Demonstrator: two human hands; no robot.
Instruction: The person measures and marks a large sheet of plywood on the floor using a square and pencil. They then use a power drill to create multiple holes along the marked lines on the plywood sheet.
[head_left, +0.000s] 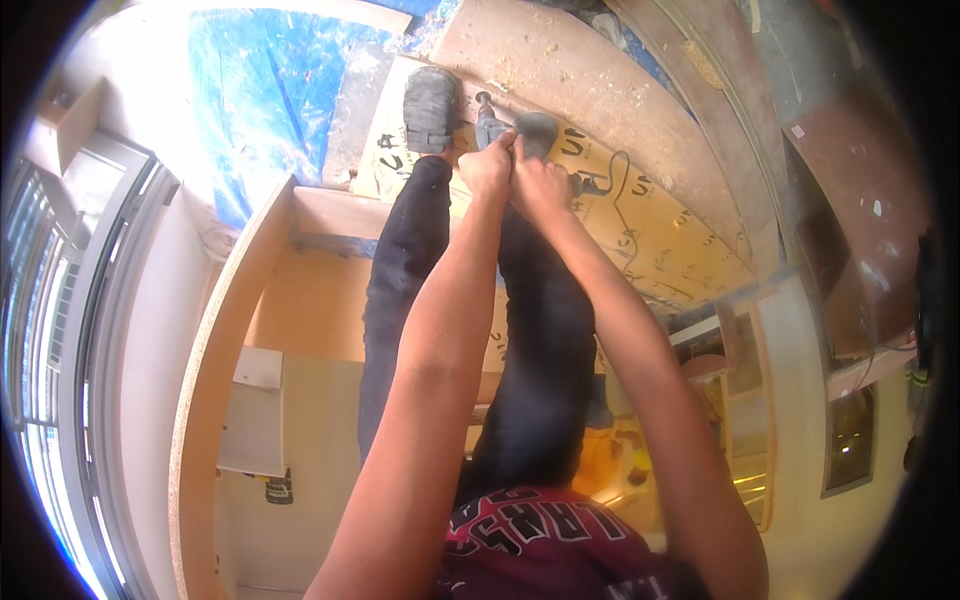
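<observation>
A grey corded power drill (491, 130) is gripped in both of my hands, between and ahead of my feet. My left hand (486, 166) closes around the body just behind its front end. Further back, my right hand (541, 187) is wrapped around it, and a dark part of the tool shows beyond the knuckles. At the far end a round cutting bit (484, 97) meets a pale wooden board (471, 88); whether it has cut in is too small to tell. A dark shoe (431, 109) rests on the board's left side; the other (535, 133) is partly behind the drill.
A black cord (626, 225) loops over the yellow printed board face (660, 247). Wood shavings lie on a large curved panel (570, 64). A blue sheet (255, 97) covers ground at upper left. A chipboard-edged cabinet side (225, 300) rises left of my legs. Windows (45, 300) line the left.
</observation>
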